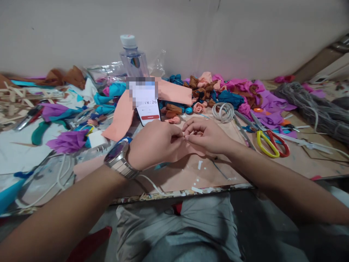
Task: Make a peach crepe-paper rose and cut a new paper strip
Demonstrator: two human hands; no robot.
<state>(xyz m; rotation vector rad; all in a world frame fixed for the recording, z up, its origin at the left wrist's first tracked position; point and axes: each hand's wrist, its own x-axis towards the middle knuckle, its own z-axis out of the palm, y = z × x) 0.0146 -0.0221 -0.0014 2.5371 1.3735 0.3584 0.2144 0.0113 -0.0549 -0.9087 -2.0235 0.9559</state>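
Note:
My left hand [156, 140], with a metal watch [121, 156] on its wrist, pinches a piece of peach crepe paper [191, 148] over the front of the table. From the other side, my right hand [208, 135] closes its fingertips on the same paper. The two hands nearly touch, and the paper hangs below and between them. Part of it is hidden behind the fingers. Just beyond the hands lies a small rolled peach paper rose [173, 120]. A phone [147, 109] leans upright behind my left hand, with peach paper strips [120, 116] beside it.
Scissors with yellow and red handles [272, 143] and a roll of clear tape [223, 112] lie to the right. A bottle [132, 58] stands at the back. Crumpled coloured paper flowers [231, 98] line the wall. A white charger [96, 139] and cable lie left; grey cord [308, 105] lies far right.

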